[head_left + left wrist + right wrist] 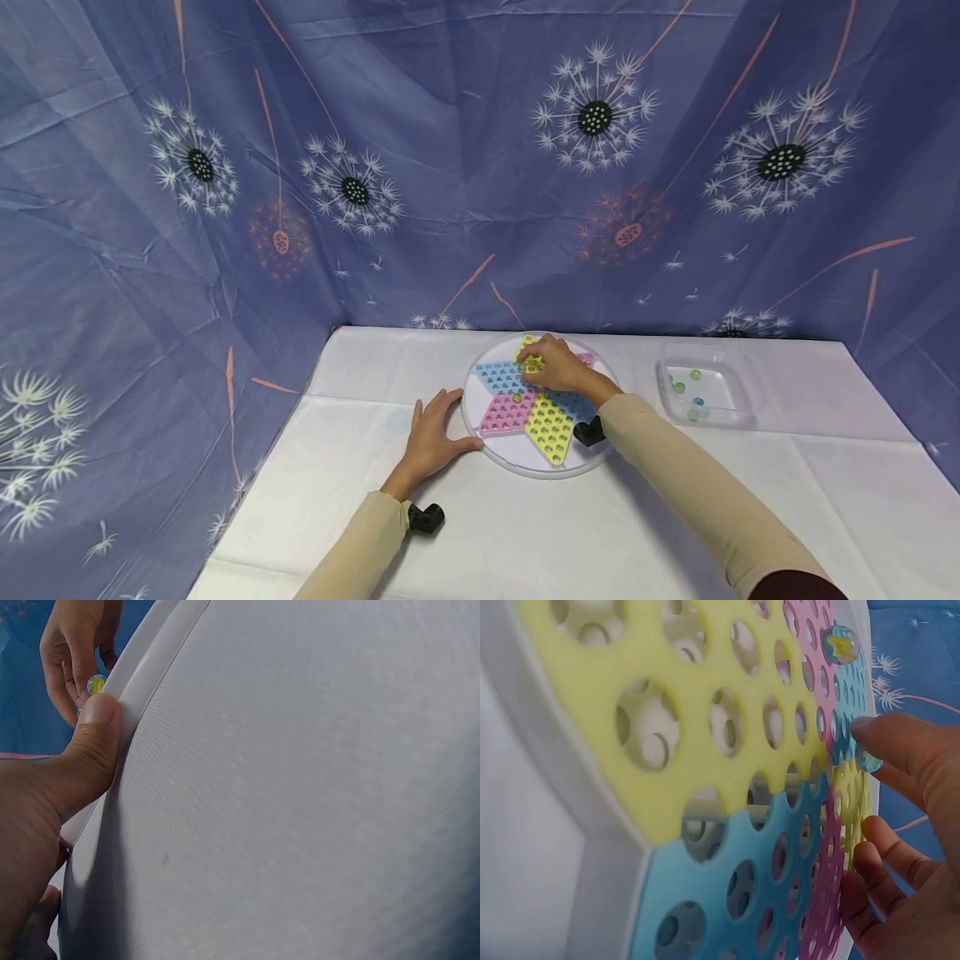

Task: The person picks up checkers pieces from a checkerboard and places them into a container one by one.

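Observation:
A round white Chinese checkers board with a pink, blue and yellow star of holes lies on the table. My right hand is over its far part, pinching a bluish glass marble between thumb and finger, close above the holes. The other fingers of that hand hang loosely near the board's surface. A marble with a yellow core sits in a hole near the star's middle. My left hand lies at the board's left rim, fingers spread, with thumb and fingertips touching the edge.
To the right of the board stands a clear plastic box with several marbles in it. White cloth covers the table. A blue dandelion-print curtain hangs behind and at the sides.

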`<action>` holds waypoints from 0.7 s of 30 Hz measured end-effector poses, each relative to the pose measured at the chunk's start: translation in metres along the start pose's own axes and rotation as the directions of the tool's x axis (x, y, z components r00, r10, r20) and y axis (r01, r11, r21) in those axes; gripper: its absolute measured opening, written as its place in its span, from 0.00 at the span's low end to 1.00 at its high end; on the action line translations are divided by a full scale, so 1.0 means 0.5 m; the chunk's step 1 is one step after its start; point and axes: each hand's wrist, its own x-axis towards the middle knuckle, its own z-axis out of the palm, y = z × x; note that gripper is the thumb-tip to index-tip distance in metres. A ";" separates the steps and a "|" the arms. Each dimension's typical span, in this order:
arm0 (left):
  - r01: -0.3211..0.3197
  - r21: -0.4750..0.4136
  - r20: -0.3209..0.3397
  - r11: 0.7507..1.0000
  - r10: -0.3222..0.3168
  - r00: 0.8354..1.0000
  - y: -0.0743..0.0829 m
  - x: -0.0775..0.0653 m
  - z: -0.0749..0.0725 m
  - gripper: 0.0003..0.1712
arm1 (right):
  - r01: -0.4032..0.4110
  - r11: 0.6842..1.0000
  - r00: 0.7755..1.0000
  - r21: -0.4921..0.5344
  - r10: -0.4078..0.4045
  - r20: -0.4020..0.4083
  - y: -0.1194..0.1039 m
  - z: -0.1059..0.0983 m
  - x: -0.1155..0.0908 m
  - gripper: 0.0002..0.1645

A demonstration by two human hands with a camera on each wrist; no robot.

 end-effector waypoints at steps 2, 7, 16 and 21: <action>-0.002 -0.005 -0.002 1.000 0.002 1.000 0.000 -0.001 0.000 0.56 | -0.002 1.000 1.000 0.007 0.002 0.000 -0.001 0.000 -0.001 0.15; -0.011 -0.008 -0.011 1.000 0.011 1.000 0.000 -0.001 0.001 0.56 | -0.021 1.000 1.000 0.024 0.021 -0.008 -0.005 -0.001 -0.003 0.13; -0.039 -0.014 -0.021 0.999 0.039 0.999 -0.002 0.001 0.003 0.56 | -0.071 0.997 0.997 0.017 0.071 -0.023 -0.007 0.001 -0.004 0.08; -0.023 -0.018 -0.014 1.000 0.023 1.000 -0.001 0.001 0.002 0.56 | -0.081 0.997 0.996 0.018 0.081 -0.024 -0.011 -0.001 -0.006 0.08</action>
